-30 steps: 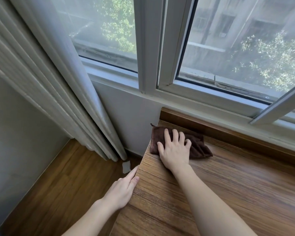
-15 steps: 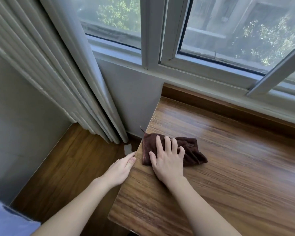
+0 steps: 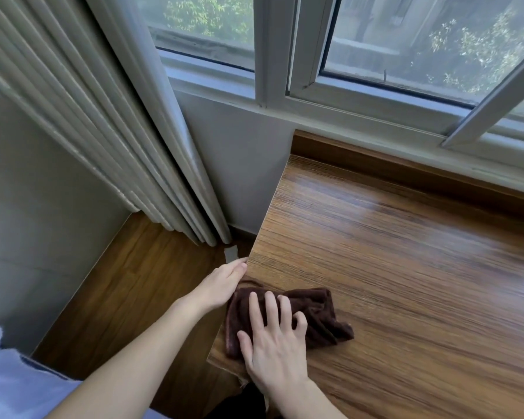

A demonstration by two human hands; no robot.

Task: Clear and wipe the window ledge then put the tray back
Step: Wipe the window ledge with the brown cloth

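Now right hand (image 3: 274, 349) presses cloth (image 3: 321, 316) at ledge (image 3: 406, 282) corner.

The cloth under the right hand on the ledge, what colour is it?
Dark brown cloth, plain with no pattern, seen best in the head view.

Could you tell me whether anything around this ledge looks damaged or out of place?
One thing: a pale patch on the floor by the curtain foot, like a chip or scrap; I cannot tell which. The ledge itself looks fine.
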